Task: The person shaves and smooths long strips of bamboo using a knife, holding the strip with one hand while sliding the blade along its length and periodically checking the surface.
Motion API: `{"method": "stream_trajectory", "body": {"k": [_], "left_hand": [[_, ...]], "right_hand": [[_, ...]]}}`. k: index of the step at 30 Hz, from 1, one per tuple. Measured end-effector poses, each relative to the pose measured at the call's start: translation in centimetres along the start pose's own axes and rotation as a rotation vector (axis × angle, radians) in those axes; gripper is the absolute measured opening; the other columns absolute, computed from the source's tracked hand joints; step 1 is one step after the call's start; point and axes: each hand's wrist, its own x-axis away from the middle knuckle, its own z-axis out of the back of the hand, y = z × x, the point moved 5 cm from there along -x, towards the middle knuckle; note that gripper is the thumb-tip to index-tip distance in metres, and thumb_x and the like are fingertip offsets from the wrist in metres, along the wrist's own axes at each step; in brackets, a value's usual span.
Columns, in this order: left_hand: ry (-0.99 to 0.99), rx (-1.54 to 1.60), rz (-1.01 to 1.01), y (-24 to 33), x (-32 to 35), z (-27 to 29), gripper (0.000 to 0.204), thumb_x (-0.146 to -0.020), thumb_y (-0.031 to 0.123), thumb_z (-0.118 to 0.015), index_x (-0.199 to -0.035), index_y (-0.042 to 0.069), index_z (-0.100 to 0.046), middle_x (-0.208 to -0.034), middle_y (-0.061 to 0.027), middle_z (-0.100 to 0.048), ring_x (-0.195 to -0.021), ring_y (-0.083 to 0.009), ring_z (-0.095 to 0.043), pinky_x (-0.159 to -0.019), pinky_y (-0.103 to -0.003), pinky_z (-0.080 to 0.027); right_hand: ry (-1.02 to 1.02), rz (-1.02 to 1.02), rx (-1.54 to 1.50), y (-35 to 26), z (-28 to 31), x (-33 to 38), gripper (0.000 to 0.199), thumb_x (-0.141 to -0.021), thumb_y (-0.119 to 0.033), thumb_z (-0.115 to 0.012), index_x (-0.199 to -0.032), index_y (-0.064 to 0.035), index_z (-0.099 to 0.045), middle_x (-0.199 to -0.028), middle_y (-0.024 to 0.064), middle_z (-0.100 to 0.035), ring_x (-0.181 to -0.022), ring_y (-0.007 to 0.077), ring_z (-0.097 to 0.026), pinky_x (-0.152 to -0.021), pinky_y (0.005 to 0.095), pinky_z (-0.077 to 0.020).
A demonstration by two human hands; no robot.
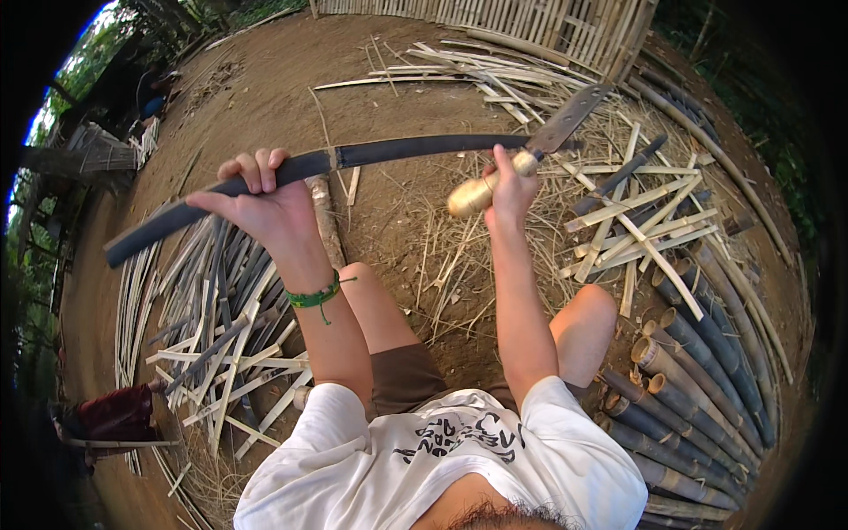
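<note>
A long dark bamboo strip [397, 151] is held up across my front, its near end at the left. My left hand [276, 205] is closed around it left of a pale joint, a green cord bracelet on the wrist. In my right hand [511, 193] is a broad-bladed knife [572, 117] with a rounded, pale wrapped handle, its blade pointing up and right. The right thumb lies near the strip's far part, and the blade overlaps the strip there; whether they touch I cannot tell.
Split bamboo strips [225, 340] are heaped at the left, more [640, 221] at the right. Bamboo poles [680, 389] are stacked at the lower right. Shavings [450, 247] cover the dirt ahead. A slatted bamboo panel [539, 22] stands behind. Part of another person [115, 411] shows at far left.
</note>
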Motion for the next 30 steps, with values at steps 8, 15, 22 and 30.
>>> {"method": "stream_trajectory", "body": {"k": [8, 15, 22, 30], "left_hand": [[-0.016, -0.382, 0.146, -3.8, 0.9, -3.4, 0.080, -0.084, 0.084, -0.031, -0.075, 0.010, -0.061, -0.052, 0.0044, -0.023, -0.047, -0.0102, -0.019, -0.048, -0.025, -0.022], [-0.059, -0.676, 0.051, -6.8, 3.7, -2.6, 0.081, -0.080, 0.088, -0.026, -0.062, 0.011, -0.044, -0.051, 0.0042, -0.022, -0.045, -0.0093, -0.016, -0.045, -0.025, -0.015], [-0.092, -0.672, 0.110, -7.4, 2.9, -1.8, 0.083, -0.077, 0.091, -0.026, -0.060, 0.011, -0.041, -0.053, 0.0035, -0.021, -0.046, -0.0095, -0.015, -0.046, -0.025, -0.014], [-0.163, -0.691, 0.102, -9.6, 3.0, -3.3, 0.081, -0.075, 0.091, -0.031, -0.059, 0.011, -0.034, -0.054, 0.0034, -0.016, -0.048, -0.0098, -0.013, -0.048, -0.026, -0.014]], "right_hand": [[-0.418, -0.056, 0.711, 2.8, 6.1, 9.1, 0.049, -0.094, -0.055, -0.060, -0.075, -0.0094, -0.056, -0.060, -0.0020, -0.055, -0.052, 0.0081, -0.050, -0.046, 0.0293, -0.0364], [-0.658, 0.030, 0.671, -1.0, 2.1, 14.2, 0.050, -0.097, -0.046, -0.057, -0.083, 0.0017, -0.059, -0.056, 0.0133, -0.056, -0.049, 0.0272, -0.058, -0.048, 0.0397, -0.0402], [-0.424, -0.044, 0.975, 4.4, 10.6, 10.1, 0.058, -0.100, -0.054, -0.048, -0.072, -0.0037, -0.058, -0.049, 0.0045, -0.048, -0.044, 0.0204, -0.052, -0.043, 0.0383, -0.0373], [-0.397, -0.126, 1.022, 5.0, 14.8, 7.2, 0.065, -0.096, -0.064, -0.047, -0.065, -0.0074, -0.052, -0.050, -0.0022, -0.041, -0.044, 0.0153, -0.043, -0.044, 0.0363, -0.0338]]}}
